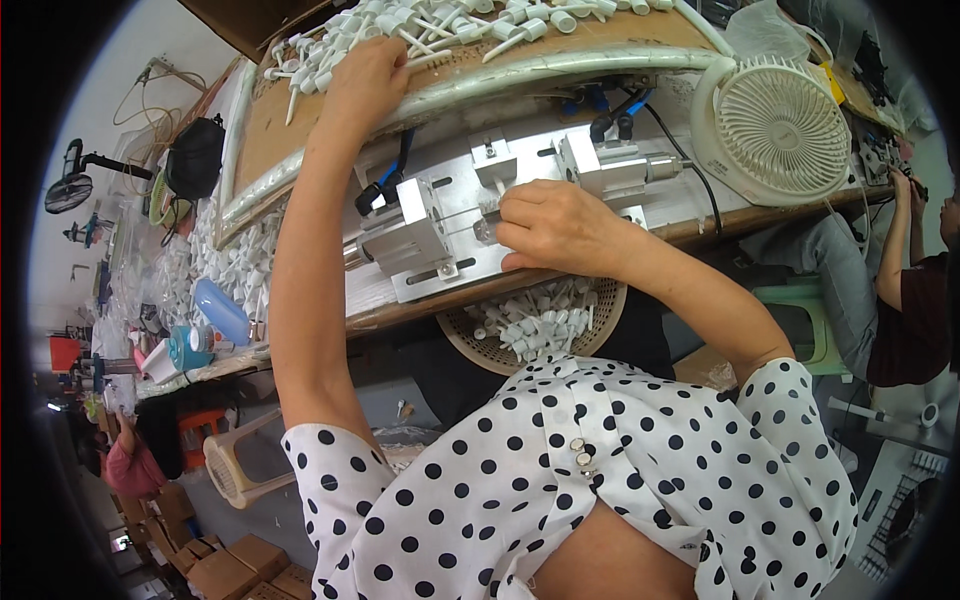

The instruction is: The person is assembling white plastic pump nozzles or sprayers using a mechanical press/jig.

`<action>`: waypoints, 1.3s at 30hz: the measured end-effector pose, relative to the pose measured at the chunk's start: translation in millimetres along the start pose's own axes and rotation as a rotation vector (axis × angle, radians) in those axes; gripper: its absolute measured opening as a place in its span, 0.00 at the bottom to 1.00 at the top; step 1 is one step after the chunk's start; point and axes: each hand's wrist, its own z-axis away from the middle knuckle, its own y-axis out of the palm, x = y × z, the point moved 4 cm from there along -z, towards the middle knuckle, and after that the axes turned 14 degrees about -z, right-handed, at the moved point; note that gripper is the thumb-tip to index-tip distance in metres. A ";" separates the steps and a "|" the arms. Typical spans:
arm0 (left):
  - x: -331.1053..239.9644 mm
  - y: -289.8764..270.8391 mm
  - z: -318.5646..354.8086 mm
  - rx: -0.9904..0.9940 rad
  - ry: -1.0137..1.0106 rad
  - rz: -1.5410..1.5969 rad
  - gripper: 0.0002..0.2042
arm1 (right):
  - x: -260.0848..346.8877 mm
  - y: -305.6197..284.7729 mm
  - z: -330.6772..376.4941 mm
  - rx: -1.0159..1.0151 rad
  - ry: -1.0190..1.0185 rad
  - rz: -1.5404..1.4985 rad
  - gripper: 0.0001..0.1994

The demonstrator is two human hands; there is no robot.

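My left hand (368, 78) reaches to the near edge of a heap of white plastic cap-and-stem pieces (455, 28) on the raised board. Its fingers are bent in among the pieces; whatever they pinch is hidden. Across the middle of a silver metal fixture (415, 240) lies my right hand (555, 228), fingers curled together. A small clear piece (485, 231) shows at its fingertips, between the fixture's two end blocks, and it seems to be in their grip. A thin rod (462, 213) runs from the left block toward that piece.
A tan basket (462, 335) of similar white pieces sits below the table edge. A white fan (775, 130) stands right of the fixture, near black hoses (690, 160). More white pieces (232, 262) lie left of my left arm. A person (905, 290) works at the far right.
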 end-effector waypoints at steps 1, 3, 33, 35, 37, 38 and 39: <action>-2.9 -8.9 6.9 -0.025 0.005 0.066 0.06 | -0.7 1.4 -1.2 -0.022 0.045 -0.034 0.14; -18.4 -29.3 21.9 -0.130 -0.100 0.264 0.06 | 0.7 -0.5 -1.9 0.013 0.087 -0.034 0.15; -136.3 -38.1 99.3 0.048 -0.128 0.529 0.14 | -16.2 -84.2 15.3 -0.229 0.470 -0.456 0.14; -103.7 -48.5 69.7 -0.143 -0.162 0.570 0.08 | -3.8 -68.3 18.5 -0.168 0.411 -0.383 0.13; -62.3 -46.6 32.1 -0.413 -0.007 0.106 0.10 | 4.7 -55.4 13.8 -0.157 0.386 -0.362 0.12; -43.8 -35.7 11.2 -0.380 0.015 -0.016 0.10 | 7.4 -52.6 10.3 -0.135 0.312 -0.340 0.12; -27.3 -29.7 -1.8 -0.340 0.030 -0.152 0.10 | 10.3 -47.4 4.8 -0.112 0.225 -0.329 0.12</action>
